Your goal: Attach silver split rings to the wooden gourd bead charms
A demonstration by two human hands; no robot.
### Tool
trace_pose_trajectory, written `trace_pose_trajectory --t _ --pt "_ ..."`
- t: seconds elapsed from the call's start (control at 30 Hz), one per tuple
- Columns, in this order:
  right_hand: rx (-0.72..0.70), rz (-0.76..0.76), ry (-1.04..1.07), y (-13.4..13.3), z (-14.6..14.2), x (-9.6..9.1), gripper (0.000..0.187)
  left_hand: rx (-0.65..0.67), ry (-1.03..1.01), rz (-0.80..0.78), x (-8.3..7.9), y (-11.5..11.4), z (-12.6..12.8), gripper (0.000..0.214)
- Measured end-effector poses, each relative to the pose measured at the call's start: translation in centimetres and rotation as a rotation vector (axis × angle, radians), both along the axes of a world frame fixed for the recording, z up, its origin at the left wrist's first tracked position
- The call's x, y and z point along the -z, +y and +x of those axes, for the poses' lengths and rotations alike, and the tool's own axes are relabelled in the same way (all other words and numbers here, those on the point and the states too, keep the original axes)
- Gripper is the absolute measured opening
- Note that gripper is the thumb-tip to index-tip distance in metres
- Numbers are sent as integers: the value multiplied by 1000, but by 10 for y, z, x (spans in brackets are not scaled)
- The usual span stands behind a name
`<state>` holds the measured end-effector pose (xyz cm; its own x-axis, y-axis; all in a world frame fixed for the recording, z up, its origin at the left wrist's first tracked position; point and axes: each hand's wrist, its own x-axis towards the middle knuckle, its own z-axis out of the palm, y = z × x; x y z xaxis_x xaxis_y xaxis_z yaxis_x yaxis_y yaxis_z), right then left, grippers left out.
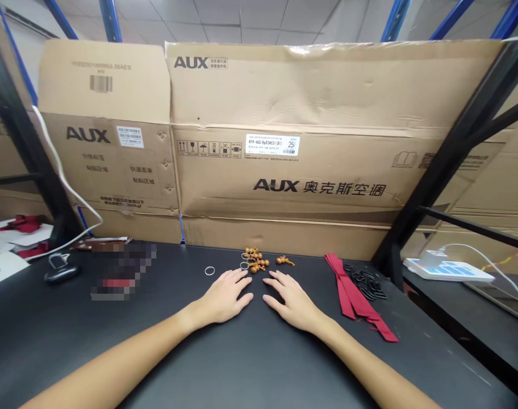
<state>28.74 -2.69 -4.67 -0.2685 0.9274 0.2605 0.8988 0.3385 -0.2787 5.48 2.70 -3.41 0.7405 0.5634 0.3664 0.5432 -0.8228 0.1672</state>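
Observation:
My left hand (229, 294) lies flat on the black table (259, 363), fingers apart and nothing in it. My right hand (291, 298) rests opposite in the same way, its fingers spread and bare. Just beyond my fingertips sits a small pile of brown gourd-shaped charms (259, 262), with metal rings among them. One more gourd charm (284, 260) lies a little to the right of the pile. A single metal ring (209, 271) is on the table beyond my left wrist.
Dark red ribbon strips (353, 295) and a heap of black clips or buckles (366, 281) lie to the right. At the left are a black rounded object (62, 272) and a blurred-out item (122, 272). Cardboard sheets (280, 102) wall the back; a white power strip (448, 268) sits far right.

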Motion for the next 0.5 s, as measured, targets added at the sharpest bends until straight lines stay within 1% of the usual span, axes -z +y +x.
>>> trace_pose_trajectory --t 0.33,0.5 --pt "-4 19 6 1 1 1 47 -10 13 1 0 -1 1 43" --pt "-4 3 3 0 1 1 48 -14 18 -1 -2 -1 1 43"
